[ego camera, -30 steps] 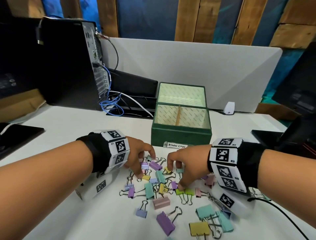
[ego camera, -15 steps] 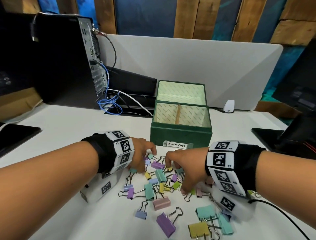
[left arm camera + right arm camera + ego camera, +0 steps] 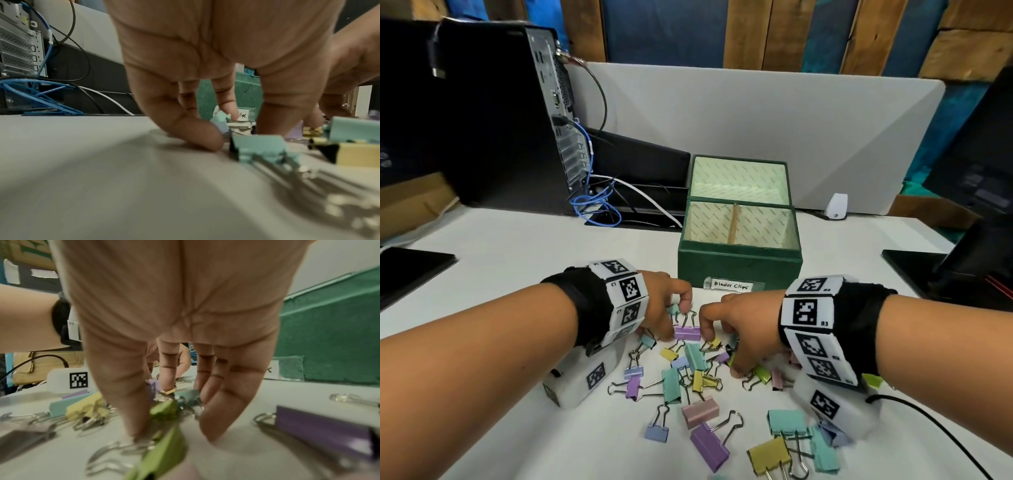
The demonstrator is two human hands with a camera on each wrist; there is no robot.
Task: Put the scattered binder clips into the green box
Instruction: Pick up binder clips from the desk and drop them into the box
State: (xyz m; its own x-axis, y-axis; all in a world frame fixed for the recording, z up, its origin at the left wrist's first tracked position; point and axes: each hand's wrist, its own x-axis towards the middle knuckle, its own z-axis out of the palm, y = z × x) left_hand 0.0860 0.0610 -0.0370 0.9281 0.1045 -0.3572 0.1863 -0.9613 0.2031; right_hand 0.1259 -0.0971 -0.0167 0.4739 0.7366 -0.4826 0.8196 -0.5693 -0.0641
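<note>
The green box (image 3: pixel 739 270) stands open behind the pile, labelled "Binder Clips"; it also shows as a green box (image 3: pixel 207 97) beyond my left fingers and a green box (image 3: pixel 329 337) right of my right hand. Pastel binder clips (image 3: pixel 671 380) lie scattered in front of it. My left hand (image 3: pixel 669 323) curls down over small clips at the pile's far left, index tip on a purple clip (image 3: pixel 687 333); my left hand (image 3: pixel 236 134) has fingertips on the table round teal and lilac clips. My right hand (image 3: pixel 722 353) claws into the pile; my right hand (image 3: pixel 176 426) encloses green clips (image 3: pixel 164 408).
Larger clips lie nearest me: a purple one (image 3: pixel 709 450), a yellow one (image 3: pixel 768 455), a teal one (image 3: pixel 786 423). A computer tower (image 3: pixel 493 120) with blue cables (image 3: pixel 595 205) stands back left, a monitor base (image 3: pixel 914 270) right, a black cable (image 3: pixel 928 428) near right.
Both hands have crept forward over the pile toward the box and closer together. Their fingers have curled further in round the clips.
</note>
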